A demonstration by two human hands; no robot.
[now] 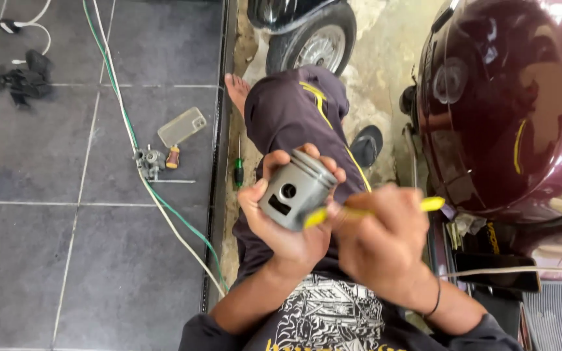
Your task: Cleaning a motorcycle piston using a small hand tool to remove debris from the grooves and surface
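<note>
1. Piston (296,188), grey metal with a round pin hole and a dark rectangular slot in its side, sits in your left hand (281,218), above your lap and tilted with its crown pointing up and to the right.
2. Your left grip is clamped on the piston: the thumb lies along its lower left side and the fingers (323,162) wrap over the ringed top edge.
3. Your right hand (382,244) is closed around a yellow tool (385,209), a thin stick-like handle. One end touches the lower right edge of the piston; the other pokes out past your knuckles toward the scooter.
4. Your leg, in dark trousers (294,107) with a yellow stripe, stretches away from you, the bare foot (237,88) resting at the edge of the tiled floor (99,260).
5. A green-handled screwdriver (238,170) lies just beside your leg, on the rough strip next to the metal floor rail.
6. Farther left on the tiles lie a small carburettor (147,161), a clear phone case (182,126) and a short red-handled tool (173,156), all near each other.
7. A white cable (118,97) and a green cable run side by side across the tiles, passing the carburettor.
8. A maroon scooter body (508,110) fills the right side, and a wheel (313,39) stands beyond your foot.
9. A dark sandal (367,144) lies on the concrete between your leg and the scooter.
</note>
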